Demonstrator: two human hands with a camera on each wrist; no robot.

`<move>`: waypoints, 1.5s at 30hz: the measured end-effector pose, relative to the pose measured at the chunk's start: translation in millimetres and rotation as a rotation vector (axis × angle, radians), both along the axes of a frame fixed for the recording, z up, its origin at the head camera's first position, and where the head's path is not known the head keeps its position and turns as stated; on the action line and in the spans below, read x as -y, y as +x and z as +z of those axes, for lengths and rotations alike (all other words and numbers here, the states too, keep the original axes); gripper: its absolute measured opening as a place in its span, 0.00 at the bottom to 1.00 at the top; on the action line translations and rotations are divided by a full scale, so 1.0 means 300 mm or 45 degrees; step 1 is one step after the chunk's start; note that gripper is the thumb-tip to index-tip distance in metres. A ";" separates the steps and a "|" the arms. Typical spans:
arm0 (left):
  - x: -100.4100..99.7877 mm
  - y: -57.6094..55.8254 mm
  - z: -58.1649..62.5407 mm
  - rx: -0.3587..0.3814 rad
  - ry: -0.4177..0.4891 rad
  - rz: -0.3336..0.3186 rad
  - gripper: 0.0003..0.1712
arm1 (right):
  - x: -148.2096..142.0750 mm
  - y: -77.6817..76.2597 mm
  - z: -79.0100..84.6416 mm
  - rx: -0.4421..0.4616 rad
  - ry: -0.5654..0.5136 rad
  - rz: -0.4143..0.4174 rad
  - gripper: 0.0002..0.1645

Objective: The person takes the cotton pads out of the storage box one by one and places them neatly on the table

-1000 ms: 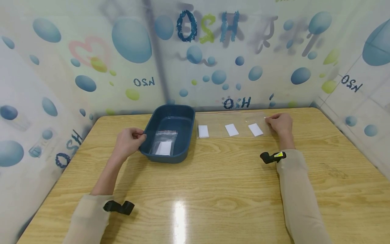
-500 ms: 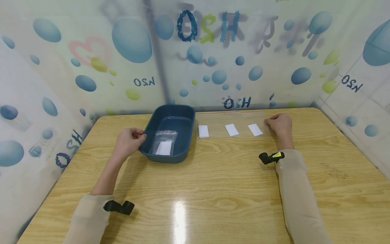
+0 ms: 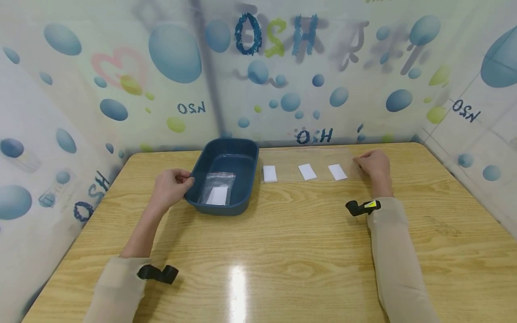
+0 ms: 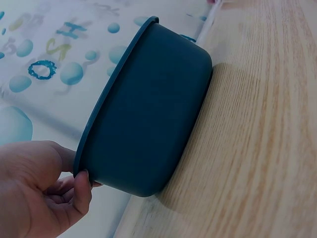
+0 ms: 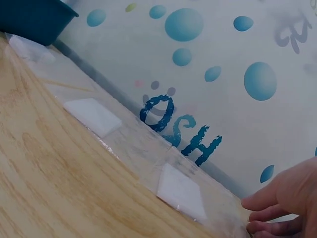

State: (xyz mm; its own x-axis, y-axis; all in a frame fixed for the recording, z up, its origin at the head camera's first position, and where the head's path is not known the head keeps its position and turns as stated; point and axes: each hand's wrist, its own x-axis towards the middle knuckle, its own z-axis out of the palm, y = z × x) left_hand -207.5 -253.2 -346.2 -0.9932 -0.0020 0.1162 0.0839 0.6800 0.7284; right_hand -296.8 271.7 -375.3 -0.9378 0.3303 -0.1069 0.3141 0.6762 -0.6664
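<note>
My left hand [image 3: 173,184] pinches the left rim of a dark blue plastic tub [image 3: 252,179], thumb outside the wall in the left wrist view. A clear zip bag [image 3: 220,178] with a white card [image 3: 218,196] in it lies inside the tub. Three more clear bags lie in a row right of it, each with a white card: near the tub [image 3: 269,174], in the middle [image 3: 307,172] and at the right [image 3: 337,172]. My right hand [image 3: 374,167] pinches the right edge of the last bag [image 5: 223,210], fingertips low over the table.
The wood-grain table [image 3: 299,251] runs back to a wall [image 3: 282,103] printed with blue drops and letters. The tub and the row of bags are close against this wall. Side walls rise at left and right.
The right-hand card has slid very slightly left, and my right hand has shifted a little right after a small move left. My left hand and the tub have not moved.
</note>
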 end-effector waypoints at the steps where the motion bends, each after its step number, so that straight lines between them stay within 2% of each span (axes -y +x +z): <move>1: 0.000 -0.001 -0.001 -0.002 0.001 0.000 0.17 | -0.004 0.000 0.001 0.003 -0.001 0.004 0.27; 5: 0.001 -0.003 -0.003 -0.006 0.004 0.000 0.17 | -0.010 -0.002 0.007 0.013 -0.019 0.004 0.29; 15: 0.002 -0.004 -0.001 -0.003 0.007 -0.002 0.17 | 0.003 0.005 0.043 -0.046 -0.058 0.013 0.30; 27: 0.001 -0.004 -0.002 -0.015 0.011 -0.003 0.17 | 0.022 0.020 0.111 -0.113 -0.063 0.055 0.34; 45: 0.001 -0.003 -0.004 -0.008 0.013 -0.002 0.17 | 0.094 0.063 0.211 -0.172 -0.189 0.116 0.35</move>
State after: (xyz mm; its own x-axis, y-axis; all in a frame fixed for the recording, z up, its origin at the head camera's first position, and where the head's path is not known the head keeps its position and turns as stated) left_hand -208.5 -253.4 -347.4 -0.9925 -0.0016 0.1225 0.0897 0.6724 0.7348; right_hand -277.9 243.6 -312.0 -0.9722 0.2332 -0.0190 0.1568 0.5893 -0.7926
